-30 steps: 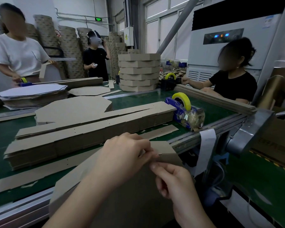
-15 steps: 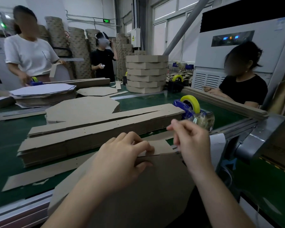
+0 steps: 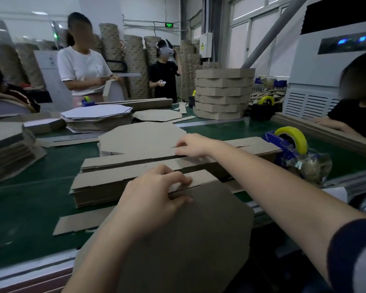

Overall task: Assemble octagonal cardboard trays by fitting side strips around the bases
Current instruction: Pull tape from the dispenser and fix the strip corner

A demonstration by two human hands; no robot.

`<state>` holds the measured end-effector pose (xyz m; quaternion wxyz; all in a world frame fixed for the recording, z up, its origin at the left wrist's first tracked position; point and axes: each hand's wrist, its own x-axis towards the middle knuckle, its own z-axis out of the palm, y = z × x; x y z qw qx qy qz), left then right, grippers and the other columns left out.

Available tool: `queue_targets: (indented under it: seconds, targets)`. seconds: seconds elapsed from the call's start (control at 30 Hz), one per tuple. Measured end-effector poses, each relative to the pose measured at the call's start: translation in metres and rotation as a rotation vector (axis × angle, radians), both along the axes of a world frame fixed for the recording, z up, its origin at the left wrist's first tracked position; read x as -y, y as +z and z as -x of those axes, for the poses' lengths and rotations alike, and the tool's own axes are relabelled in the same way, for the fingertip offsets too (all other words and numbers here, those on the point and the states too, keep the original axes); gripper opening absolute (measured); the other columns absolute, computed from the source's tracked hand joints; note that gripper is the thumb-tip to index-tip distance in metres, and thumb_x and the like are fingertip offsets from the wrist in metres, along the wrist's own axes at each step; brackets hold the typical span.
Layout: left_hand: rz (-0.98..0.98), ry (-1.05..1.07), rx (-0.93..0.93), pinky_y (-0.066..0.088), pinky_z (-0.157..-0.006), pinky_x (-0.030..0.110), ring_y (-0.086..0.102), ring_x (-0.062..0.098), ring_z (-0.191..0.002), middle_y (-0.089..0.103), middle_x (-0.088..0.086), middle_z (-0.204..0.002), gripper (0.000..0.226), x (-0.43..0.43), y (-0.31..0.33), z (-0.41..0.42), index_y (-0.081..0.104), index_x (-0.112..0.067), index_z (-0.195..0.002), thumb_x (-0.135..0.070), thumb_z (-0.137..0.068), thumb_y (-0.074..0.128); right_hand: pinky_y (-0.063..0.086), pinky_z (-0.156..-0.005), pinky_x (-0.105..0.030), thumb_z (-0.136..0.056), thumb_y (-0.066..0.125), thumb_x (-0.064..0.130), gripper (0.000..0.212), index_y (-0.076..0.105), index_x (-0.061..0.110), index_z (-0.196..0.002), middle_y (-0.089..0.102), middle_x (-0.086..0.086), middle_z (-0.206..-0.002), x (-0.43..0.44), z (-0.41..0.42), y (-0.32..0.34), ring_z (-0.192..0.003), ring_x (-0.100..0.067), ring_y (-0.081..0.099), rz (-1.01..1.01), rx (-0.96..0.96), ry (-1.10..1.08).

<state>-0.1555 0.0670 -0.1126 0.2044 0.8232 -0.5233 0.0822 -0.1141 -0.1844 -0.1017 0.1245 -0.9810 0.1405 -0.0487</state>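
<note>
Hands have parted: right hand (image 3: 191, 144) left the octagonal base (image 3: 188, 240) to curl fingers onto a side strip (image 3: 135, 158) beyond it, left hand (image 3: 154, 193) gripping the base, so fitting likely follows.

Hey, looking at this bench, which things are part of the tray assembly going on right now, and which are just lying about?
In the job: octagonal base, gripped by the left hand; rear strip stack, touched by the right hand; near strip stack.
Lying about: tape dispenser; finished trays; loose strip on the belt.
</note>
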Motion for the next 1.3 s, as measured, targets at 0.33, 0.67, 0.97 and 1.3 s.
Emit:
queue_targets:
  seconds: [0.33,0.67,0.97,1.3]
  targets:
    - [0.013,0.005,-0.050,0.044,-0.085,0.030,0.051,0.001,-0.105,0.047,-0.026,-0.117,0.038,-0.007,-0.003,-0.011,0.055,-0.053,-0.116,-0.062,-0.079,0.060,0.017,-0.109,-0.059,-0.086,0.051,0.070,0.069,0.046,0.031,-0.143,0.044,0.005,-0.149,0.000,-0.050,-0.020,-0.139,-0.025,0.034,0.057,-0.089,0.078]
    - [0.018,-0.018,-0.020,0.043,-0.079,0.027,0.051,0.000,-0.104,0.048,-0.027,-0.117,0.037,-0.008,-0.005,-0.011,0.054,-0.055,-0.115,-0.064,-0.080,0.057,0.043,-0.086,-0.027,-0.081,0.073,0.044,0.056,0.053,0.019,-0.127,0.056,0.002,-0.118,-0.004,-0.025,0.012,-0.108,-0.019,0.054,-0.107,0.303,0.157]
    - [0.024,-0.002,0.001,0.044,-0.073,0.025,0.052,0.000,-0.098,0.047,-0.027,-0.114,0.040,-0.010,-0.002,-0.007,0.055,-0.054,-0.113,-0.069,-0.077,0.053,0.035,-0.071,-0.029,-0.080,0.053,0.073,0.063,0.049,0.033,-0.128,0.052,0.008,-0.118,-0.029,0.027,0.099,-0.091,-0.008,0.046,0.404,0.521,0.110]
    - [0.176,-0.152,0.010,0.048,-0.077,0.029,0.052,-0.003,-0.099,0.049,-0.031,-0.110,0.038,-0.026,0.025,0.028,0.062,-0.052,-0.109,-0.066,-0.074,0.056,0.036,-0.077,-0.029,-0.082,0.048,0.074,0.065,0.049,0.030,-0.130,0.057,0.009,-0.128,-0.072,0.147,0.176,-0.105,-0.015,0.056,0.702,0.591,0.077]
